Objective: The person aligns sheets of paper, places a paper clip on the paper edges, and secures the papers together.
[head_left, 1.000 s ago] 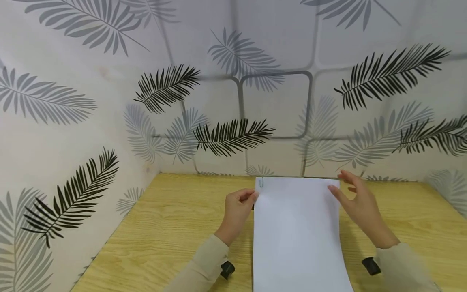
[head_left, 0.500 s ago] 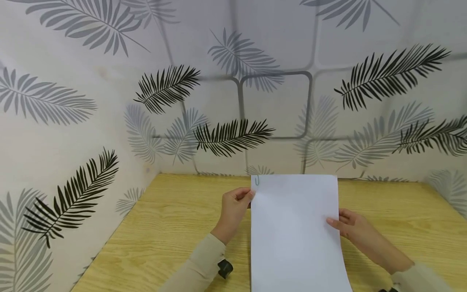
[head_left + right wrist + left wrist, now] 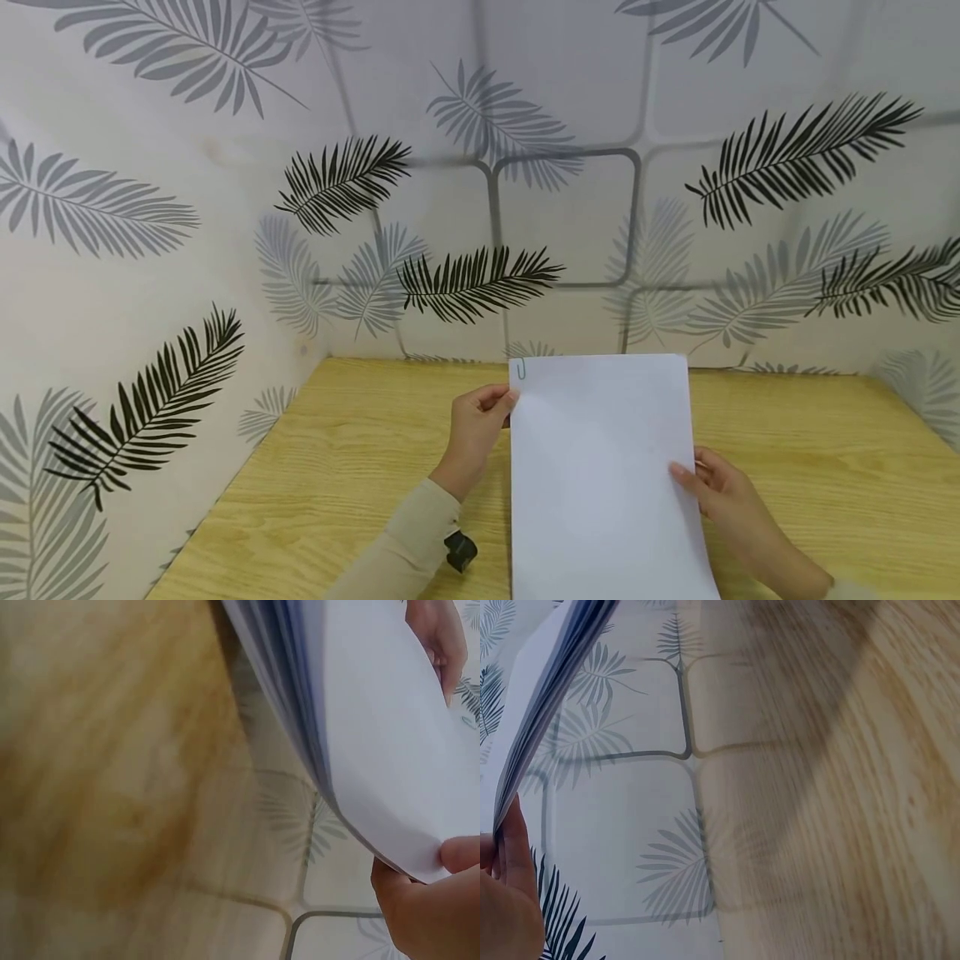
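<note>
A stack of white paper (image 3: pixel 600 475) stands tilted up in front of me in the head view. A green paper clip (image 3: pixel 521 368) sits at its top left corner. My left hand (image 3: pixel 478 433) pinches the left edge just below the clip, thumb in front. My right hand (image 3: pixel 738 512) grips the right edge about midway down, thumb on the front and fingers behind. In the left wrist view my left hand (image 3: pixel 510 885) holds several layered sheets (image 3: pixel 544 697). The right wrist view shows the sheets bending and fanned along their edge (image 3: pixel 300 712), with my right hand (image 3: pixel 431 900) at the corner.
A light wood-grain table (image 3: pixel 360 467) lies under the paper. Behind it hangs a pale backdrop (image 3: pixel 570 217) with printed grey and black leaves. A small black device (image 3: pixel 461 550) is strapped at the left sleeve (image 3: pixel 405 542).
My right hand has come down from the top right corner and now grips the right edge. The paper has shifted slightly left and up, with my left hand still pinching it.
</note>
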A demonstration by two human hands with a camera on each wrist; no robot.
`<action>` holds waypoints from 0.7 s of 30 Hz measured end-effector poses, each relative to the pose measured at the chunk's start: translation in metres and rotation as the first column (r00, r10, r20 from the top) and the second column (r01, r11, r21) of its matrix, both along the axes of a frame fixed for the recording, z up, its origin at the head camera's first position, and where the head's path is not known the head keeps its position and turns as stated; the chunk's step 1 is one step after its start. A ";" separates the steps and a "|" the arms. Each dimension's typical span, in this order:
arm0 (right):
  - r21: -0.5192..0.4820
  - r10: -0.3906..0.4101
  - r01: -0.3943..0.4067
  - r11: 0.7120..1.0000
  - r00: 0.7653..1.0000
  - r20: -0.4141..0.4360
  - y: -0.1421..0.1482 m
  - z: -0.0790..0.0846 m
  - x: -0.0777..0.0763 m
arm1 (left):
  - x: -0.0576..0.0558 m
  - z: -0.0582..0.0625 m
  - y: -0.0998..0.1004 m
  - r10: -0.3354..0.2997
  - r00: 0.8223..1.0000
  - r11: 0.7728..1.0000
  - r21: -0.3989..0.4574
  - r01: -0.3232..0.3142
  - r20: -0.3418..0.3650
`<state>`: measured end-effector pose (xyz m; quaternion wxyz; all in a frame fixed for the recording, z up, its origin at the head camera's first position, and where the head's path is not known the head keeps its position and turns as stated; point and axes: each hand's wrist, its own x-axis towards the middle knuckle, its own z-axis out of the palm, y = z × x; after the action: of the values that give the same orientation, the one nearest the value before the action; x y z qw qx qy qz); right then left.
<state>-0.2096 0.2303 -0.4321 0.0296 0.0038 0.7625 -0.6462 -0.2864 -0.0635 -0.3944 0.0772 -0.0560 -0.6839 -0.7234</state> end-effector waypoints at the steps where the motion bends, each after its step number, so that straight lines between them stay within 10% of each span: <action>1: -0.006 -0.010 0.010 1.000 1.000 -0.016 -0.001 0.000 0.001 | 0.000 0.000 0.000 0.004 1.000 1.000 -0.001 -0.004 0.002; 21: -0.053 -0.089 0.090 0.995 0.996 0.029 -0.012 0.004 0.012 | 0.002 -0.004 0.003 0.011 0.998 1.000 0.012 -0.012 0.059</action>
<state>-0.1980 0.2184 -0.4278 0.0110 0.0456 0.7434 -0.6672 -0.2846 -0.0601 -0.3980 0.0616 -0.0303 -0.6818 -0.7283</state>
